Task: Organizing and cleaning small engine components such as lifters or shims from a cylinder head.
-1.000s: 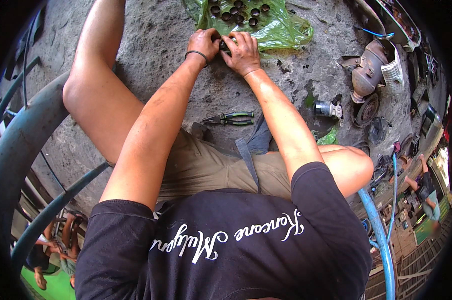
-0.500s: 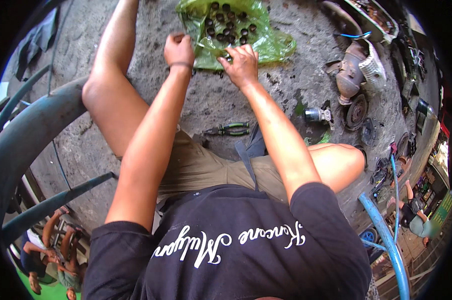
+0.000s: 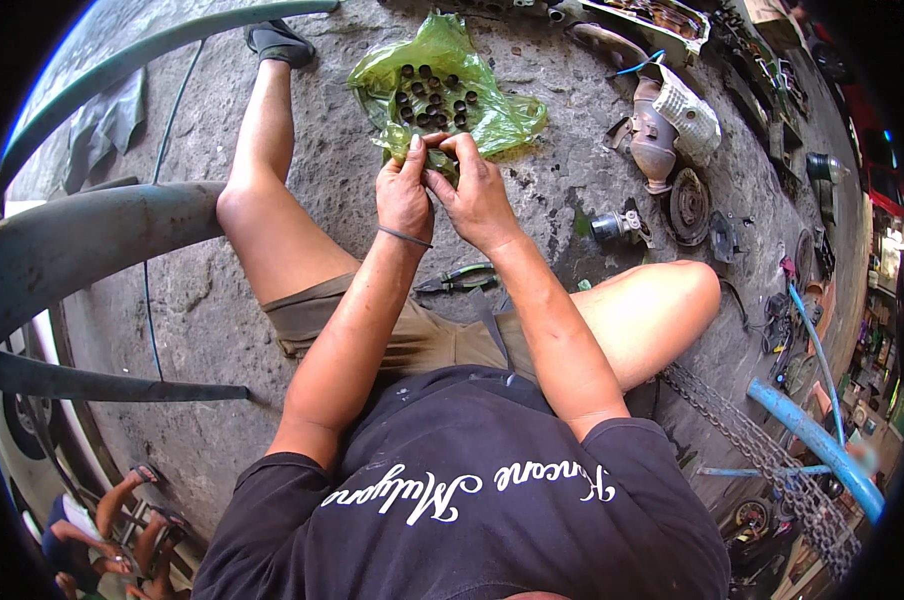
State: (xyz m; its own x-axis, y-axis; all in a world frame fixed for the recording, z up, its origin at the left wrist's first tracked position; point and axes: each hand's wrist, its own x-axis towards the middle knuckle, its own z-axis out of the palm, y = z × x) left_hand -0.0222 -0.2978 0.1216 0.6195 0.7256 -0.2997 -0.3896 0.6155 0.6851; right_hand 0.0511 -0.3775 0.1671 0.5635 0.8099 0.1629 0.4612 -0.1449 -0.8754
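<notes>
On concrete floor: green bag, pliers, chain.

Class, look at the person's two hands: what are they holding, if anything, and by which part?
Both the left hand and right hand pinch the near edge of the green plastic bag, which carries small dark round parts.

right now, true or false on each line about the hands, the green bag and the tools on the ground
1. Both hands, left hand and right hand, pinch the near edge of the green plastic bag. True.
2. The bag holds small dark round parts. True.
3. The pliers are in the right hand. False: they lie on the concrete ground by the thigh.
4. The left wrist is bare. False: it wears a thin band.
</notes>
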